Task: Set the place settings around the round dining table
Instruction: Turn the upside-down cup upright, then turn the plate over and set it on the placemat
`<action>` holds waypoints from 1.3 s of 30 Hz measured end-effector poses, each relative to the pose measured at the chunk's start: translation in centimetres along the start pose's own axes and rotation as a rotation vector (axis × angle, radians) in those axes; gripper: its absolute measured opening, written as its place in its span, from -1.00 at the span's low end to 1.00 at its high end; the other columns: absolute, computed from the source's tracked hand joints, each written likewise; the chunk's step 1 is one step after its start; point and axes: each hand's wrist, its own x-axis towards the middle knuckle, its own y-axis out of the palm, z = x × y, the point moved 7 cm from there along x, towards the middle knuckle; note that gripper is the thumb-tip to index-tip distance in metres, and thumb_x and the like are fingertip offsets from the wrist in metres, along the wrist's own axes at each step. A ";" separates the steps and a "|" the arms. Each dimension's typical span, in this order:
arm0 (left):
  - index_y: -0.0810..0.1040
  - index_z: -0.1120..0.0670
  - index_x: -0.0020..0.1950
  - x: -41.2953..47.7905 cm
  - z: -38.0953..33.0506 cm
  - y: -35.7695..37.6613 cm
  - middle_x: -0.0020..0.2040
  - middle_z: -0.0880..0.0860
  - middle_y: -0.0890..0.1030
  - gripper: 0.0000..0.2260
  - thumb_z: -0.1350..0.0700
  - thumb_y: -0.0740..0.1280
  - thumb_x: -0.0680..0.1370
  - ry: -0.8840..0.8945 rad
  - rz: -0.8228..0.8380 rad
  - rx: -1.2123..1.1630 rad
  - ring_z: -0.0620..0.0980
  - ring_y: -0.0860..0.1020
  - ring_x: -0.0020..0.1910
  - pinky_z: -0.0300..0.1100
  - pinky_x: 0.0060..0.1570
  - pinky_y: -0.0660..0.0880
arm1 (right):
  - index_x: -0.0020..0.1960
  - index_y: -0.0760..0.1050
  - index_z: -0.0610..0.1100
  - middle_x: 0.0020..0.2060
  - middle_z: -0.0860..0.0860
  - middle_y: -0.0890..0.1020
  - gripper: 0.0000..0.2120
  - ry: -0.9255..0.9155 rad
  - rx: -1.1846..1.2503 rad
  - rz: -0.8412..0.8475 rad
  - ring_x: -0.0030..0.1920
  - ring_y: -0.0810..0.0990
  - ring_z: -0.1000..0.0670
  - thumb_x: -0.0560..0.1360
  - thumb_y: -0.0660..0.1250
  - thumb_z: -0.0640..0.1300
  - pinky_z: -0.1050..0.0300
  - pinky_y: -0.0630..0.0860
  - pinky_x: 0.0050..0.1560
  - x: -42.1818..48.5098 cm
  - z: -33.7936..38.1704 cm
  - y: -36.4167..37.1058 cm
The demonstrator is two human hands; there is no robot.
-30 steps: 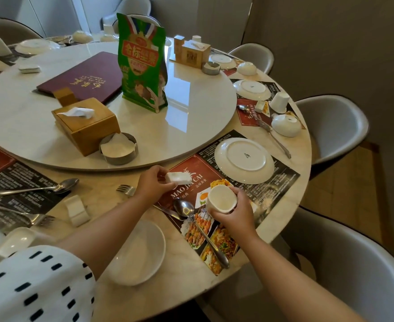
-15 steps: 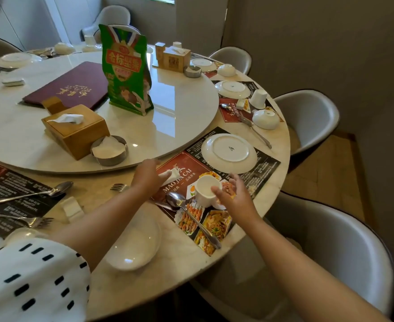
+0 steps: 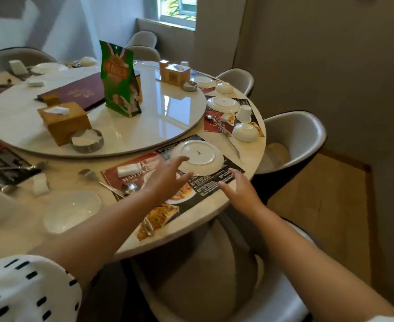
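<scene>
The left hand (image 3: 168, 176) and right hand (image 3: 241, 190) are hovering by the plate (image 3: 201, 156) on the desk (image 3: 249, 148), grips wide, empty.

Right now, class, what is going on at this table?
A person is setting a round table. Both hands are open and empty: the left hand reaches toward the upturned plate, and the right hand hovers at the edge of the placemat. A white rest lies on the placemat.
</scene>
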 end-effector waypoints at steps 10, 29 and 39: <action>0.08 -0.05 0.53 -6.2 -2.4 9.5 0.56 0.01 0.06 -0.47 -0.14 0.11 0.60 -0.248 0.337 0.276 0.02 0.02 0.54 -0.01 0.48 0.05 | 0.46 0.21 -0.07 0.40 -0.06 0.35 -0.43 -0.084 -0.153 0.207 0.36 0.36 -0.05 0.52 0.28 0.07 0.02 0.37 0.30 -0.9 -5.0 -1.9; 0.22 0.17 0.48 6.1 2.6 11.7 0.37 0.20 0.35 -0.48 -0.10 0.14 0.61 -0.964 -0.270 -1.000 0.19 0.41 0.29 0.00 0.17 0.43 | 0.48 0.18 -0.14 0.45 -0.10 0.23 -0.41 -0.288 -0.255 0.381 0.42 0.27 -0.08 0.54 0.25 0.06 0.03 0.26 0.37 20.2 -3.3 1.3; 0.18 0.19 0.49 6.6 5.2 13.3 0.45 0.18 0.29 -0.49 -0.04 0.14 0.61 -1.197 -0.633 -1.230 0.19 0.33 0.40 0.04 0.33 0.32 | 0.54 -0.04 -0.02 0.54 -0.01 -0.05 -0.26 -0.500 -0.528 0.489 0.54 -0.11 -0.05 0.51 0.06 0.33 -0.14 -0.09 0.48 27.5 -3.3 8.4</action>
